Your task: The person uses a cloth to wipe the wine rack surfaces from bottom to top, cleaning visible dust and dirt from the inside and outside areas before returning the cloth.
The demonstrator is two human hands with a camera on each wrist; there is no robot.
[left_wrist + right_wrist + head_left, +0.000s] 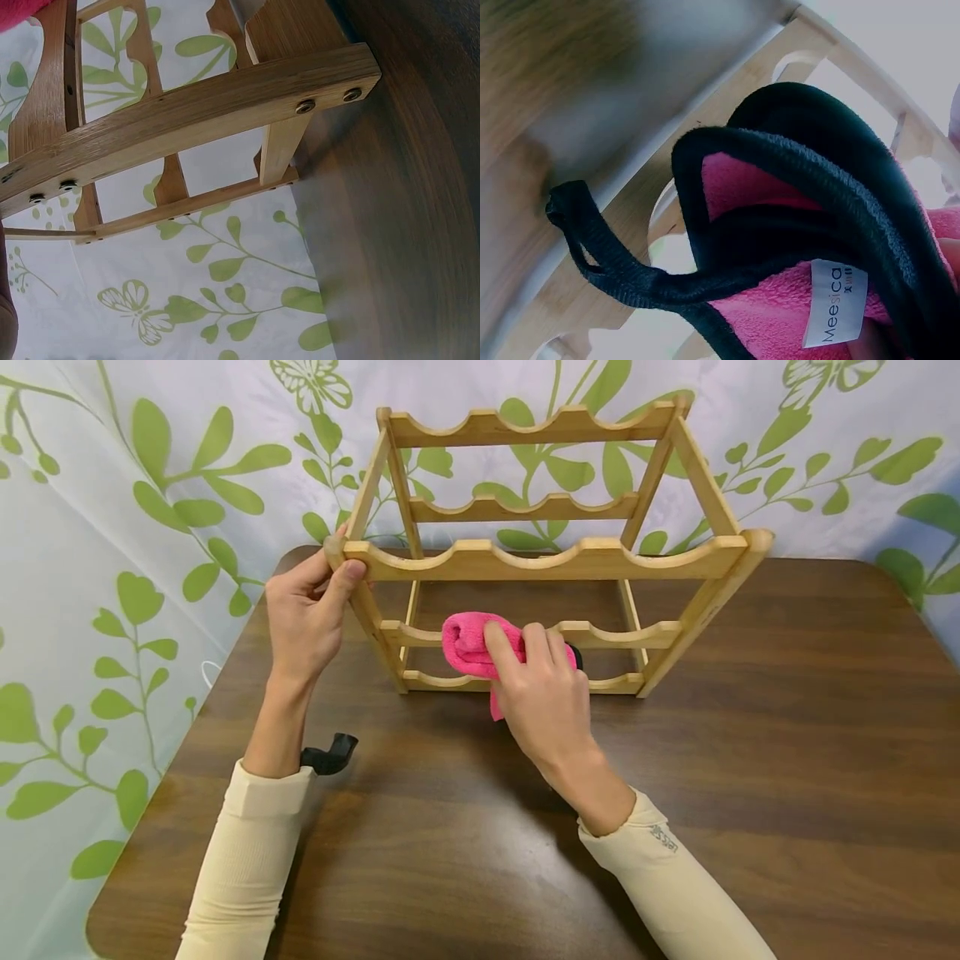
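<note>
A light wooden rack (480,562) with scalloped rails stands upright on the table. My left hand (307,618) grips its upper left front corner, thumb on the front and fingers behind the post. In the left wrist view, a side beam (187,124) with metal bolts crosses the picture. My right hand (547,702) holds a folded pink cloth (472,639) at the rack's lower front rail, covering part of that rail. The right wrist view shows the cloth's black edging, a black loop (622,285) and a white label (836,304).
The brown wooden table (795,760) extends on both sides of the rack and toward me. A pale curtain (225,693) with green leaves hangs behind and along the left. A curved black piece (330,756) sticks out beside my left cuff.
</note>
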